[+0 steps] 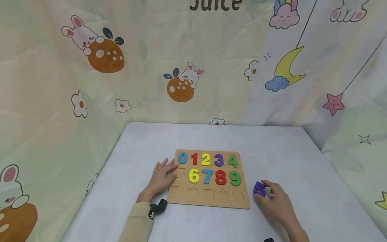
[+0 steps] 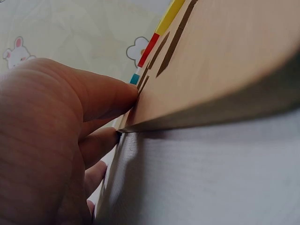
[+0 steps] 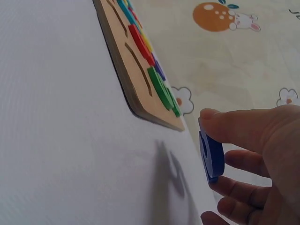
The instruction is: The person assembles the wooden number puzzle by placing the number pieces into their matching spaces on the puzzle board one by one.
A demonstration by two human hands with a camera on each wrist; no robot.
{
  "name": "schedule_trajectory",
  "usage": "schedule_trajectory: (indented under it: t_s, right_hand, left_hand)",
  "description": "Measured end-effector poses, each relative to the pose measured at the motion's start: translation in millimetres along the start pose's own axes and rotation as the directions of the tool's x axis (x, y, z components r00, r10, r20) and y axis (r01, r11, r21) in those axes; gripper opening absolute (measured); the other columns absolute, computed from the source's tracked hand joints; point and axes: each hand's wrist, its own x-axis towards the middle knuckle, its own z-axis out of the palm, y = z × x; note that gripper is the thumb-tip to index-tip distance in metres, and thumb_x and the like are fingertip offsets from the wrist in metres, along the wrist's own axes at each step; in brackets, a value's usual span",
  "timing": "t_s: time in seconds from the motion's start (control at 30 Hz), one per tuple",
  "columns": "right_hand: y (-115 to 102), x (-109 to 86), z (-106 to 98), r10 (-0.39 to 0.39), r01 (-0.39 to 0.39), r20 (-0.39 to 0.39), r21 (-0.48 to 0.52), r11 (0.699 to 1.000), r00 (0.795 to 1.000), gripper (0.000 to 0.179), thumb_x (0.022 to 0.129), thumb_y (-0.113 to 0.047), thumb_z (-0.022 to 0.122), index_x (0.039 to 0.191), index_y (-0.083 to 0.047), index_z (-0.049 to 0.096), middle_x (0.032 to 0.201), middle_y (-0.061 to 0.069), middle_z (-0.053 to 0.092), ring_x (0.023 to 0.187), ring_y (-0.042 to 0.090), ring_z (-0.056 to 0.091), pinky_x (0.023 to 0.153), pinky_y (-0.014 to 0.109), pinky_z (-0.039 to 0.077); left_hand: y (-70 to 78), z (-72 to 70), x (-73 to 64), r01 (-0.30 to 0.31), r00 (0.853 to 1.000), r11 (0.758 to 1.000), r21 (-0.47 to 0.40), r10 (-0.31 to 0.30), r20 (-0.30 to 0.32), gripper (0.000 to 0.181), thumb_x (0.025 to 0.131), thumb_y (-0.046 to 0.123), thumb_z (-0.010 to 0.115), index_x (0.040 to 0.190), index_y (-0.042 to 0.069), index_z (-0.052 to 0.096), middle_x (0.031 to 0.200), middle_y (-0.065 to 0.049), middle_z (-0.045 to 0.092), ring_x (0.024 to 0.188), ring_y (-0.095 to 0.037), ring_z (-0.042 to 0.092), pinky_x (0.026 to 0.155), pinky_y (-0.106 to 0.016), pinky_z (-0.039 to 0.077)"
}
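A wooden number board (image 1: 211, 204) lies on the table, its two upper rows bearing coloured digits such as a blue 0 (image 1: 182, 158), a yellow 6 (image 1: 194, 175) and a green 9 (image 1: 234, 178). Outlined recesses (image 1: 181, 173) show left of the 6 and along the bottom row. My left hand (image 1: 160, 178) rests at the board's left edge, with thumb and fingertips touching it. To the right of the board, my right hand (image 1: 276, 201) pinches a purple number 5 (image 1: 259, 189) between thumb and fingers, held above the table. In the right wrist view the 5 (image 3: 213, 154) appears edge-on.
The white table (image 1: 145, 137) extends around the board. Behind it hangs a patterned cloth (image 1: 145, 60) with rabbits and oranges. A black strap device (image 1: 158, 207) sits on my left wrist, near the board's lower left corner.
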Motion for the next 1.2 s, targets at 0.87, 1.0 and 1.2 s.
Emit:
schedule_trajectory:
  t_s: [0.87, 1.0, 1.2]
  right_hand:
    - [-66, 13.3, 55, -0.199, 0.199, -0.002, 0.094, 0.976, 0.980, 0.057, 0.071, -0.029, 0.088, 0.122, -0.014, 0.066, 0.118, 0.004, 0.063, 0.114, 0.027, 0.057, 0.097, 0.049, 0.050]
    - [-77, 13.0, 62, -0.255, 0.254, 0.001, 0.078, 0.964, 0.967, 0.054, 0.070, -0.030, 0.088, 0.117, -0.015, 0.067, 0.117, 0.002, 0.064, 0.112, 0.025, 0.057, 0.097, 0.048, 0.050]
    - [-92, 16.9, 69, -0.288, 0.287, -0.004, 0.068, 0.955, 0.958, 0.053, 0.069, -0.031, 0.089, 0.116, -0.018, 0.068, 0.114, -0.004, 0.063, 0.109, 0.017, 0.056, 0.096, 0.041, 0.050]
  left_hand:
    - [-1.1, 0.1, 0.4, 0.001, 1.000, 1.000, 0.005, -0.001, 0.001, 0.040, 0.089, 0.017, 0.068, 0.128, 0.011, 0.065, 0.147, -0.009, 0.049, 0.145, -0.034, 0.026, 0.122, -0.054, 0.003]
    - [-0.1, -0.6, 0.0, 0.003, 1.000, 1.000, 0.001, -0.003, 0.001, 0.040, 0.089, 0.017, 0.069, 0.128, 0.011, 0.065, 0.147, -0.009, 0.049, 0.146, -0.033, 0.026, 0.122, -0.053, 0.003]
    - [0.1, -1.2, 0.1, 0.002, 1.000, 1.000, 0.004, -0.002, 0.003, 0.040, 0.089, 0.018, 0.068, 0.129, 0.012, 0.065, 0.148, -0.008, 0.048, 0.146, -0.032, 0.026, 0.122, -0.052, 0.003]
